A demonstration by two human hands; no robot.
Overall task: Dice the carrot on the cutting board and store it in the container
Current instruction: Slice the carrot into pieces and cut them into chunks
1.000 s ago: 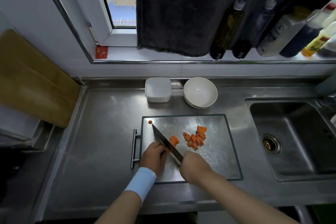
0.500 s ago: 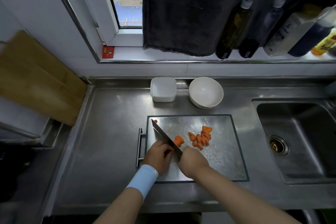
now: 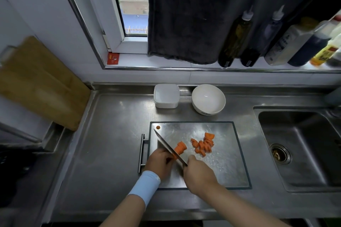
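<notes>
Knife [image 3: 167, 145] slants across the carrot [image 3: 181, 147] on the cutting board [image 3: 223, 164]. Right hand [image 3: 200, 173] has its fingers clenched round the knife; left hand [image 3: 159, 162] fingers curl onto the carrot's near end.

A steel counter [image 3: 110, 134] spreads beneath and left of the left hand [image 3: 159, 162]. Right of the right hand [image 3: 200, 173] a steel sink [image 3: 304, 153] is sunk into it, its drain [image 3: 280, 153] showing. Beyond both hands a pale wall [image 3: 147, 77] rises to a sill [image 3: 132, 61] with bottles [image 3: 234, 42] toward its right end, where a dark cloth [image 3: 193, 14] hangs over most of the window [image 3: 133, 5]; daylight enters through its uncovered part. Far left, a wooden board [image 3: 40, 83] leans against the wall.
</notes>
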